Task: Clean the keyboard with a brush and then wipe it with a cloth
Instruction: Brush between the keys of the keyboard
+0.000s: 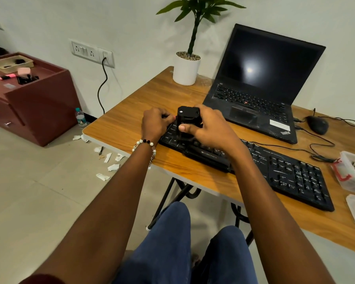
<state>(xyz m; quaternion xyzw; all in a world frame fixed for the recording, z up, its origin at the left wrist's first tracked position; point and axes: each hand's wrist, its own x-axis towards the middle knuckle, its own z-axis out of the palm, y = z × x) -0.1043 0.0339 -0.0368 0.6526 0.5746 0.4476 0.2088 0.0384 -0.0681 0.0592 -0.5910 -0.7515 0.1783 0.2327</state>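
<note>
Both hands work a small black brush tool over the left end of the keyboard.

The keyboard (254, 160) lies slantwise on the wooden surface (131, 124), just in front of the open laptop (260, 85). The right hand (209, 128) has its grip clamped on the black brush tool (188, 117), thumb across its front, holding it upright on the keyboard's left-end keys. The left hand (155, 123) sits just left of the tool, fingers curled at its side; whether they pinch it I cannot tell. A mouse (317, 124) rests to the right of the laptop, a potted plant (186, 68) to its left, a plastic box (353, 171) beyond the keyboard's right end.
</note>
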